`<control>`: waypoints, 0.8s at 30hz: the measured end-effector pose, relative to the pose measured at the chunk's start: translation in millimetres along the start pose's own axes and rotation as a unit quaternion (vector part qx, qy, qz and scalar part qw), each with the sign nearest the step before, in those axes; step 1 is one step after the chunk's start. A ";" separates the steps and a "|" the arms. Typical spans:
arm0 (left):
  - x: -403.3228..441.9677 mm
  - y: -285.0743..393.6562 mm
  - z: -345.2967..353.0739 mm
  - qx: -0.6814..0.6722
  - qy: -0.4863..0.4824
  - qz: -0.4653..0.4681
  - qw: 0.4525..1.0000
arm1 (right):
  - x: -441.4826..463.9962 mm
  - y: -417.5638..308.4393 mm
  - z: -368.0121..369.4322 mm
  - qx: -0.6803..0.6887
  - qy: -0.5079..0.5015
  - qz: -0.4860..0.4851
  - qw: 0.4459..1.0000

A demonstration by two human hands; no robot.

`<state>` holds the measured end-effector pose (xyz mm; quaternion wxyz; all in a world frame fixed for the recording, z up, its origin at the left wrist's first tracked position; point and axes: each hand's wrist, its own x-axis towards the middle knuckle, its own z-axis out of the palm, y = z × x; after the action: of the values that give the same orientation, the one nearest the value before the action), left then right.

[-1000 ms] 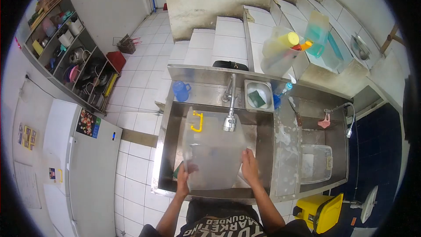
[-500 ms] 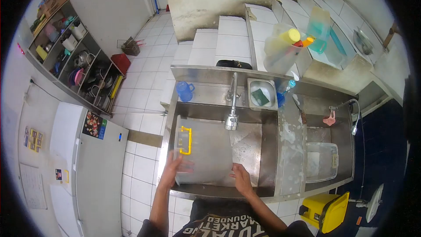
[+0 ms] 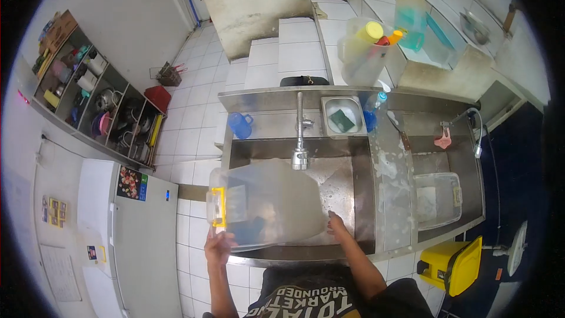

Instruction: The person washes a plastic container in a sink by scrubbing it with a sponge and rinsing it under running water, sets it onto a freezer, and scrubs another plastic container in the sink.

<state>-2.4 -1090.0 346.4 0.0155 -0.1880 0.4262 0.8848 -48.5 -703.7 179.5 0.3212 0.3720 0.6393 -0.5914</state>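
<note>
A large clear plastic box (image 3: 276, 200) with a yellow handle clip (image 3: 218, 206) lies tilted over the left sink basin (image 3: 365, 212). My left hand (image 3: 219, 246) grips its near left corner, just below the clip. At the box's right end is my right hand (image 3: 336, 227), fingers curled near the edge; whether they touch it is hard to tell. The metal faucet (image 3: 300, 156) hangs above the far side of the box.
Behind the basin stand a blue mug (image 3: 240, 125), a steel tray with a green sponge (image 3: 342, 121) and a blue bottle (image 3: 371, 119). A knife (image 3: 405, 140) lies right of them. Another clear box (image 3: 437, 200) sits in the right basin, near a yellow bin (image 3: 453, 265).
The box has shifted left and tilted, its clip end now over the sink's left rim. My left hand moved left and down with it. My right hand stays by the other end.
</note>
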 end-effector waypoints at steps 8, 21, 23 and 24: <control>2.7 -42.9 -46.0 -0.143 0.042 -0.069 0.986 | -30.3 -36.2 -34.2 0.042 0.023 -0.108 0.993; 64.2 -42.0 -51.8 -0.018 0.067 -0.040 0.997 | -46.4 19.3 -23.5 -0.031 0.284 -0.417 0.863; 66.2 -44.6 -54.7 -0.015 0.066 -0.027 0.997 | -39.3 26.9 -20.8 -0.030 0.314 -0.372 0.873; 68.4 -45.3 -54.1 -0.012 0.061 -0.016 0.998 | -44.3 24.7 -22.5 0.053 0.237 -0.365 0.899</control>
<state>-40.1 -1111.4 258.1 0.0016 -0.2485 0.4122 0.8766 -3.8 -685.0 206.5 -0.0978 0.2579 0.7554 -0.5944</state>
